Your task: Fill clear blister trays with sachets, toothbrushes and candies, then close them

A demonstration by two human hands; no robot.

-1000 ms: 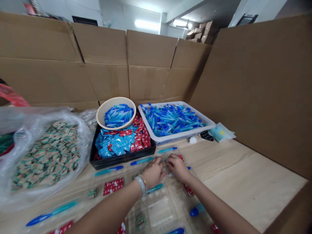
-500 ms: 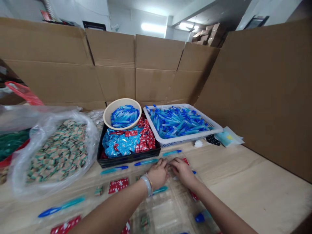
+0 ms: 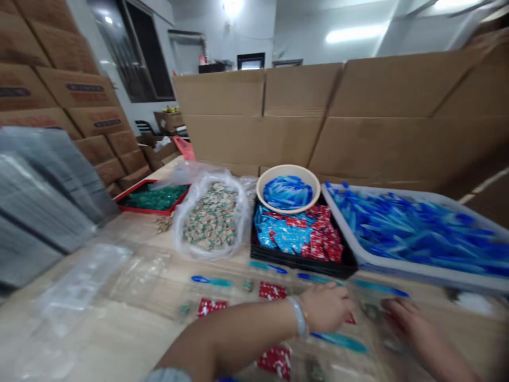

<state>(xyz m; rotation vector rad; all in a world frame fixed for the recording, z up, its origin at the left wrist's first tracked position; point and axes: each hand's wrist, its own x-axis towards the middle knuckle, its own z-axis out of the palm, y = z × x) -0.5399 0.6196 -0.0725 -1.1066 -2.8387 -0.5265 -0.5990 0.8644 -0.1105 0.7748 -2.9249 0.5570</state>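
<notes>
My left hand [image 3: 326,309], with a pale bangle on its wrist, reaches over clear plastic trays on the table. Its fingers bend downward beside a small red patterned packet [image 3: 350,318], and their tips are hidden. To the right, my right hand [image 3: 411,322] is low over the trays and smeared by motion, so its grip does not show. A blue pen-like stick [image 3: 344,342] lies just below the left hand. Another pen-like stick [image 3: 382,288] lies above and between the hands. More red packets [image 3: 272,290] and a small greenish square piece [image 3: 248,285] lie in the trays further left.
Behind the trays stand a black tray [image 3: 302,260] of red and blue packets, a cream bowl [image 3: 317,183] of blue sticks, and a white basket [image 3: 369,260] full of them. Leftward are a plastic bag [image 3: 181,233] of small squares, a red tray [image 3: 139,211] and cardboard boxes [image 3: 93,93].
The view has swung left, bringing stacked boxes and a red tray into sight. My hands have moved apart; in the earlier frame they were close together over the trays.
</notes>
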